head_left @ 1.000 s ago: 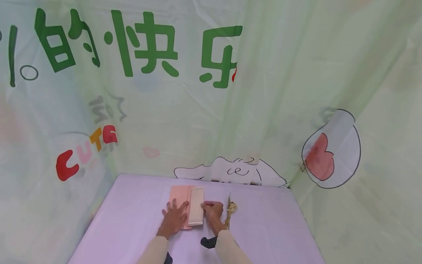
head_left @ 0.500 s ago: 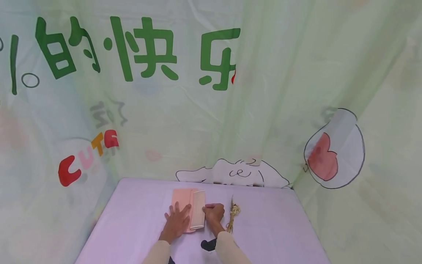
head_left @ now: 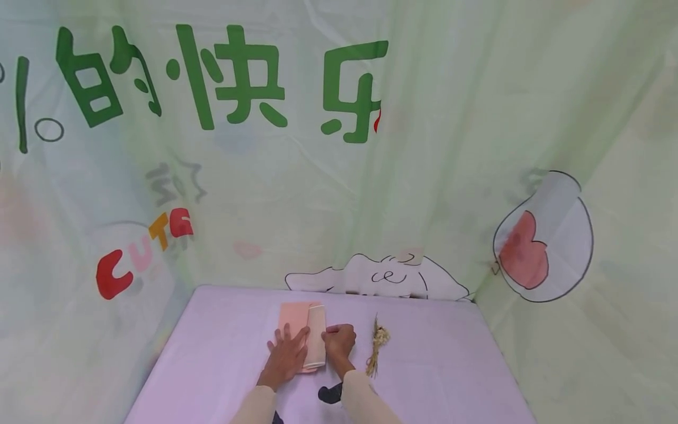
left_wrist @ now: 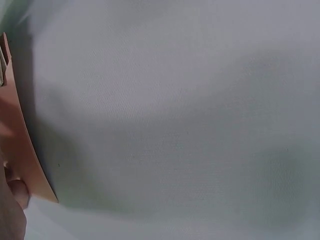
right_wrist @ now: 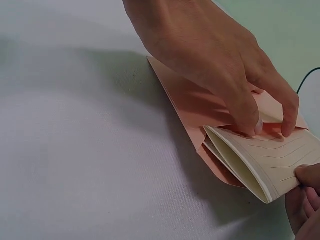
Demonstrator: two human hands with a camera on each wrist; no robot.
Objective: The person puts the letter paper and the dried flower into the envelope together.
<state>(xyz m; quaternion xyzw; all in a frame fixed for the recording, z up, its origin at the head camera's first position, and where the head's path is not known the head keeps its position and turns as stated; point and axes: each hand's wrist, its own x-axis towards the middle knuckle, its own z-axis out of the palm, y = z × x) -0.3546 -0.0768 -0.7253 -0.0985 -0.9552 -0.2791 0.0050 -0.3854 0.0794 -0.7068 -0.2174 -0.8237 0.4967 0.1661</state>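
A pink envelope (head_left: 293,315) lies flat on the lavender table (head_left: 222,341). A cream lined sheet, folded (head_left: 316,338), sticks out of the envelope's right side. My left hand (head_left: 286,354) presses flat on the envelope, and in the right wrist view its fingertips (right_wrist: 250,122) touch the envelope (right_wrist: 195,107) at the opening. My right hand (head_left: 339,340) pinches the outer edge of the folded sheet (right_wrist: 257,162); only its fingers (right_wrist: 304,200) show at the lower right of that view. The left wrist view shows just the envelope's edge (left_wrist: 22,150) and a fingertip (left_wrist: 17,192).
A small dried flower sprig (head_left: 377,346) lies on the table just right of my right hand. A dark object (head_left: 331,393) sits by my right forearm. Printed green cloth walls (head_left: 339,176) close in the table at back and on both sides.
The folded sheet shows a little less width beside the envelope, and my right hand has shifted slightly left with it. My left hand has stayed pressed on the envelope.
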